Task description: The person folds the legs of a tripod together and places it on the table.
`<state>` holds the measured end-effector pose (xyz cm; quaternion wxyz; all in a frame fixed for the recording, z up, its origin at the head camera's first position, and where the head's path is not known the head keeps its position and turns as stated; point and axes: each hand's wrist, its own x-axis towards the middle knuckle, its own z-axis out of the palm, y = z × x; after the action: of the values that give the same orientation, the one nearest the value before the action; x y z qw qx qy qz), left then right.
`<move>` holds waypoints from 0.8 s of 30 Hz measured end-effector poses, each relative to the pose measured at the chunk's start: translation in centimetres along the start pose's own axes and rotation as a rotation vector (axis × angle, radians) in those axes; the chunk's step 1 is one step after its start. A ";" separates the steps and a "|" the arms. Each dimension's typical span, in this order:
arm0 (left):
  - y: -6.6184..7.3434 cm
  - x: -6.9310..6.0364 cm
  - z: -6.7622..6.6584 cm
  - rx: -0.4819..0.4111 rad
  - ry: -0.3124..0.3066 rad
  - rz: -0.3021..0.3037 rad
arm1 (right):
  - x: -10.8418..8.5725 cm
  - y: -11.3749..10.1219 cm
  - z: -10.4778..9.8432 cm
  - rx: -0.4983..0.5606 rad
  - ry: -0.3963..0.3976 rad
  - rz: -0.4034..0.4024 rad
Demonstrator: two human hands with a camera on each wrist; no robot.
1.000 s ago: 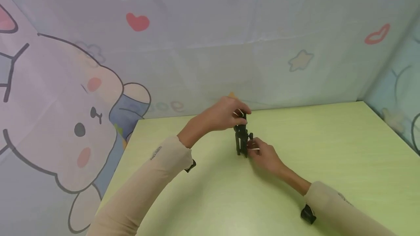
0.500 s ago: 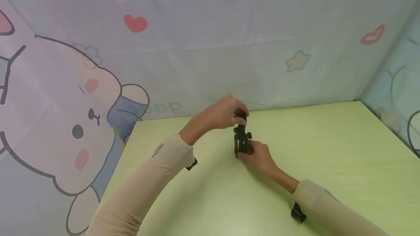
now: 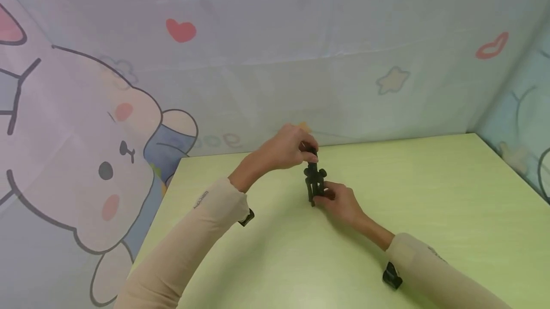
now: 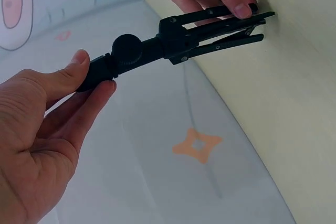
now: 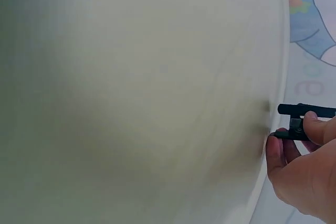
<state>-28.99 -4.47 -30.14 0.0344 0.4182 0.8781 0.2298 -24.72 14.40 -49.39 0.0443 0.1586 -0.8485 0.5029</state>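
Observation:
A small black tripod (image 3: pixel 315 175) stands roughly upright over the table, its legs close together and pointing down. My left hand (image 3: pixel 289 149) grips its top end between thumb and fingers. In the left wrist view a round knob (image 4: pixel 127 49) shows on the tripod's neck, just past my left fingertips. Lower down, my right hand (image 3: pixel 343 204) pinches a leg near its foot. The right wrist view catches the leg ends (image 5: pixel 302 110) with my right thumb and fingers on one. Whether the feet touch the table cannot be told.
The pale green-yellow table (image 3: pixel 429 194) spreads around both hands. Behind it hangs a light cloth wall (image 3: pixel 275 84) printed with hearts and a star, and a cartoon animal (image 3: pixel 107 156) covers the left side. Both sleeves bear a dark wrist device (image 3: pixel 392 275).
My right hand came in from the tripod's right side and took hold of a leg near the foot. The tripod has turned slightly, and my left hand has shifted a little left with it.

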 end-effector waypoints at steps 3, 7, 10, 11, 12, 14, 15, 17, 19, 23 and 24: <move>-0.4 -0.4 -0.1 -0.040 0.037 -0.021 | 0.1 -0.1 -0.5 0.025 -0.005 0.020; -1.0 -1.1 -0.6 -0.124 0.118 -0.039 | 0.4 -0.3 -1.4 0.116 0.007 0.056; -1.4 -1.7 -1.0 -0.189 0.200 -0.058 | 0.7 -0.3 -2.1 0.257 0.027 0.082; -1.6 -2.0 -1.1 -0.215 0.230 -0.067 | 0.8 -0.3 -2.3 0.311 0.040 0.096; -1.7 -2.2 -1.1 -0.242 0.260 -0.078 | 0.9 -0.4 -2.5 0.366 0.055 0.112; -2.1 -2.8 -1.2 -0.295 0.315 -0.097 | 1.2 -0.5 -2.8 0.452 0.087 0.130; -2.3 -3.0 -1.1 -0.320 0.341 -0.102 | 1.3 -0.5 -3.0 0.494 0.101 0.136; -2.8 -3.6 -1.0 -0.368 0.385 -0.113 | 1.5 -0.7 -3.4 0.566 0.126 0.147; -3.3 -4.0 -0.8 -0.406 0.418 -0.124 | 1.7 -0.9 -3.7 0.630 0.141 0.146; -4.3 -4.9 -0.2 -0.498 0.459 -0.175 | 1.9 -1.0 -4.4 0.743 0.155 0.140; -4.6 -5.1 0.0 -0.528 0.466 -0.192 | 1.9 -1.0 -4.6 0.761 0.158 0.141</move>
<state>-29.00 -10.81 -32.86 -0.0382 0.2470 0.8080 0.5335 -26.60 17.54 -45.82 0.0129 0.0657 -0.6043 0.7939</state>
